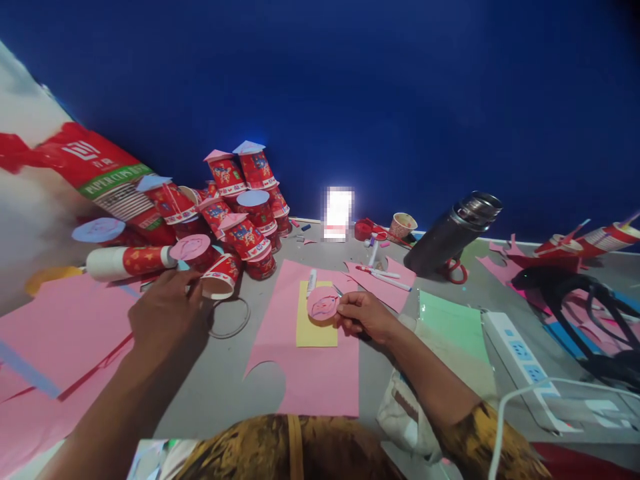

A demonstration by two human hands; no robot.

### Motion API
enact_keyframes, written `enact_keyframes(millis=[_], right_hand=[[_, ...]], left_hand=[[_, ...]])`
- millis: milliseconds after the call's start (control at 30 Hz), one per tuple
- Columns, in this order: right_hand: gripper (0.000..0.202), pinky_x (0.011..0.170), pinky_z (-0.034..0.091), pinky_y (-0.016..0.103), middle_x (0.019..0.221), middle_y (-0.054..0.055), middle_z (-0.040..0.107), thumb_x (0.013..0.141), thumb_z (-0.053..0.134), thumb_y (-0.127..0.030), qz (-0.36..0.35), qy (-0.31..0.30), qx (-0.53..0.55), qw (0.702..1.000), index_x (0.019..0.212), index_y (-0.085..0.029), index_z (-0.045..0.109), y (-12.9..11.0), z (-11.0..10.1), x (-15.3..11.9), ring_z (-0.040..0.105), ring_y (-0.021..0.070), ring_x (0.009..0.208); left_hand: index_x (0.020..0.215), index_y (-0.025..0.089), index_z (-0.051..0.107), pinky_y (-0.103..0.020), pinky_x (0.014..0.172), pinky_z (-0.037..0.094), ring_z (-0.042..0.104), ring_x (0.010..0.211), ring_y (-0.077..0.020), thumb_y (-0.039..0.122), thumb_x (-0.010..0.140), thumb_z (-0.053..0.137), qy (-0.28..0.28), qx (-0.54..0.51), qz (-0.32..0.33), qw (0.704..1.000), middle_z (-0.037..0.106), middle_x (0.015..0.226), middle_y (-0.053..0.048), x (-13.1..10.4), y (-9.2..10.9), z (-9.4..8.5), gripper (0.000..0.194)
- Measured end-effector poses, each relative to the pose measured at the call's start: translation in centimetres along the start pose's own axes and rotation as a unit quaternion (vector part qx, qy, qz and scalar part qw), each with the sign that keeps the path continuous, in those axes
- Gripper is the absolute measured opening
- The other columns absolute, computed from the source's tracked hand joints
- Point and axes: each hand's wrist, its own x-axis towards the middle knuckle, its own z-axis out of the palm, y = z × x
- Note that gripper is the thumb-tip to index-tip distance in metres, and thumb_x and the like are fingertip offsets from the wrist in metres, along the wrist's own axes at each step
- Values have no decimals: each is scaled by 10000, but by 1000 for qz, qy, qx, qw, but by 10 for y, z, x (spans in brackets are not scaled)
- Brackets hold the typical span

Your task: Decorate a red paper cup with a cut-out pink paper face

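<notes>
My right hand pinches the edge of a round pink paper disc with purple and red pen lines on it. The disc is held over a yellow paper sheet, which lies on a large pink sheet. On the left, my left hand has its fingers closed at the rim of a tilted red paper cup; the fingertips are partly hidden. Just beyond it stands a cup topped with a pink disc. A white glue stick lies above the yellow sheet.
Decorated red cups are piled at the back left beside a paper-cup bag. A roll of tape lies near my left hand. Markers, a black flask, a green sheet and a power strip occupy the right.
</notes>
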Motion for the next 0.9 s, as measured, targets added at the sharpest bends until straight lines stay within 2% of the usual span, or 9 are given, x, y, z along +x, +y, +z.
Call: enact_keyframes(millis=[100,233,300,400,467,533,633,733,900], right_hand=[[359,387,245,184,650,62,734,688,867,-428,5,0,-1,1000,718,-155,636,-1,0,-1,460,52,403],[365,390,238,187,631,57,724,689,879,-429,5,-9,7,1000,713,-155,639,-4,0,-1,442,50,404],[374,393,237,184,641,56,723,672,895,-428,0,-15,24,1000,710,-154,644,-5,1,-1,456,53,422],[394,388,228,180,670,48,723,637,918,-435,-7,-21,46,999,713,-152,656,-7,1,-2,484,59,444],[408,386,229,177,669,40,715,632,916,-454,-12,-27,48,998,711,-154,651,-7,0,-2,483,57,442],[410,383,233,179,639,24,694,655,891,-482,-13,-29,27,999,732,-159,651,-8,-1,-2,461,56,423],[390,402,303,192,633,-14,661,708,849,-459,-40,58,-70,995,911,-166,692,-10,-2,-4,484,77,436],[451,535,456,227,846,5,704,738,843,-401,-128,140,-155,969,1107,-183,702,-15,1,-10,550,89,568],[734,623,498,250,1186,63,674,698,901,-463,-184,-8,-116,976,1350,-240,647,-18,10,-19,571,104,705]], left_hand=[[975,205,742,-296,748,401,646,979,-272,410,901,590,45,29,-21,998,745,1027,-63,-3,-16,-17,265],[838,241,770,-260,653,433,625,752,-204,362,699,797,72,-171,-202,962,705,741,35,-12,-20,-40,186],[765,228,734,-245,570,432,581,668,-183,259,577,854,8,-333,-259,907,660,638,52,-19,-9,-39,225],[728,228,664,-244,488,439,565,593,-167,244,507,874,-78,-444,-252,856,639,594,51,-31,13,-18,305],[728,219,624,-223,457,434,519,535,-122,186,459,922,-186,-571,-286,747,646,610,54,-41,27,1,403],[693,212,564,-198,412,394,424,463,-77,205,444,960,-227,-601,-285,711,559,542,85,-49,37,16,468],[679,200,532,-170,393,365,359,433,-48,280,488,976,-257,-611,-268,699,489,505,110,-56,48,27,489],[671,189,544,-158,384,345,350,415,-38,339,547,952,-294,-610,-253,691,505,492,100,-60,58,30,452],[644,169,582,-156,394,333,373,420,-44,322,585,905,-377,-596,-220,674,525,480,57,-68,78,43,363]])
